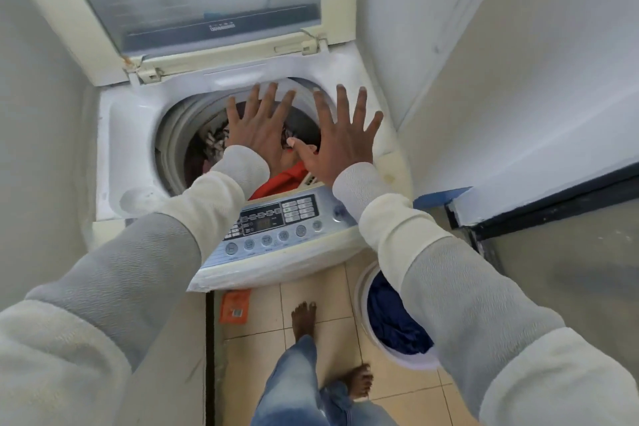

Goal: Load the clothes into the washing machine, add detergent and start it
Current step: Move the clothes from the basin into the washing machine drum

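A white top-loading washing machine (124, 135) stands in front of me with its lid (193, 0) raised. Clothes lie in the drum: a red garment (280, 180) near the front and a patterned one (214, 142) at the left. My left hand (257, 124) and my right hand (340, 135) hover flat over the drum opening, fingers spread, holding nothing. The control panel (273, 225) with round buttons sits at the front edge below my wrists. An orange detergent sachet (235, 306) lies on the floor by the machine.
A white laundry basket (363, 290) holding a dark blue cloth (394, 322) stands on the tiled floor at the right. Walls close in on both sides. A dark-framed door (539, 211) is at the right. My bare feet are on the tiles below.
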### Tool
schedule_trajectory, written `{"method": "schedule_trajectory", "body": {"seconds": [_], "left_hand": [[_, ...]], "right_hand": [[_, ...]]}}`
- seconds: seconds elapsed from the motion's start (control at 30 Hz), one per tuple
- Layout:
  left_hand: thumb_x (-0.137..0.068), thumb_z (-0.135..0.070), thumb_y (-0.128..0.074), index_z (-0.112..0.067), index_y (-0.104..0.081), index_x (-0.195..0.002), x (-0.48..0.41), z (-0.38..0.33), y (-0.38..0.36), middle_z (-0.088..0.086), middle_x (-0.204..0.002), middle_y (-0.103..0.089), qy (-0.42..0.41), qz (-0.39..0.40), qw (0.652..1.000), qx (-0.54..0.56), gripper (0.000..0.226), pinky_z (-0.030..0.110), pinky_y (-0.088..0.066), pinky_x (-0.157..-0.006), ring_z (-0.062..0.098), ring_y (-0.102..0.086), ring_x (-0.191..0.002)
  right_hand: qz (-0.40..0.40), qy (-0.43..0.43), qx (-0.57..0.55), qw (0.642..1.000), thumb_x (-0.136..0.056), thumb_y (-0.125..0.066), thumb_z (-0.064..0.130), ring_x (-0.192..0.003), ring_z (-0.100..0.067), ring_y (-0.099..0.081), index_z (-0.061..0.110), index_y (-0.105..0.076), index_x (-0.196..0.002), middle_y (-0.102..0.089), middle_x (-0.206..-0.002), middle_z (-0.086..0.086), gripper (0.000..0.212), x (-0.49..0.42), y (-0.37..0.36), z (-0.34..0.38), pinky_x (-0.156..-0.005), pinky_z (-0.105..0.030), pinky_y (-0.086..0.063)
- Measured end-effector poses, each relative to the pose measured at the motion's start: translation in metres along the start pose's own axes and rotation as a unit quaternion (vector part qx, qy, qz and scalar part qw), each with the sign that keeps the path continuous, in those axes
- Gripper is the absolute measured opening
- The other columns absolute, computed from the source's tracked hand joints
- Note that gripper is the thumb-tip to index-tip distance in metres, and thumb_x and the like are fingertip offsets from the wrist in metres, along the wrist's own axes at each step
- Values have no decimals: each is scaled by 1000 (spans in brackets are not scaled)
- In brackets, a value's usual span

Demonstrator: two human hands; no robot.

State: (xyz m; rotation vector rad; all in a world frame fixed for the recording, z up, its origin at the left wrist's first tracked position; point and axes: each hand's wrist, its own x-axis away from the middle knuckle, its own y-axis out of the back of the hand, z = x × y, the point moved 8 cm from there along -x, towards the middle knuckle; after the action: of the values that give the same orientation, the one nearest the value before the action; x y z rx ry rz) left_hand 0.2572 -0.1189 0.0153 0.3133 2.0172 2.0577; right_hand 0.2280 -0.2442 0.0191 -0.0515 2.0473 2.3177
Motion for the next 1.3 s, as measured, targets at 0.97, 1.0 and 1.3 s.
{"method": "schedule_trajectory", "body": {"seconds": [0.97, 1.0, 1.3], "left_hand": [[-68, -92, -28, -27, 14, -152, 155, -373, -219, 8, -162, 10, -366, 193, 905, -102, 114, 62, 2, -112, 35, 9, -147], [-68, -92, -29, -27, 15, -151, 156, -374, -234, 9, -162, 10, -368, 196, 903, -106, 115, 62, 0, -112, 35, 9, -147], [-63, -96, -27, -38, 24, -146, 157, -403, -419, 7, -160, 19, -369, 268, 881, -127, 114, 67, -4, -111, 39, 11, -146]], "right_hand": [[214, -401, -96, 885, -70, -33, 90, -145, -37, 12, 36, 14, -149, 18, -159, -5, 107, 406, -187, -331, -112, -64, -9], [224, -403, -95, 882, -70, -35, 89, -145, -37, 12, 36, 15, -149, 19, -159, -5, 108, 412, -202, -333, -112, -64, -10], [290, -383, -151, 864, -66, -52, 85, -144, -37, 17, 46, 19, -145, 28, -156, -3, 113, 426, -373, -357, -110, -66, -8]]}}
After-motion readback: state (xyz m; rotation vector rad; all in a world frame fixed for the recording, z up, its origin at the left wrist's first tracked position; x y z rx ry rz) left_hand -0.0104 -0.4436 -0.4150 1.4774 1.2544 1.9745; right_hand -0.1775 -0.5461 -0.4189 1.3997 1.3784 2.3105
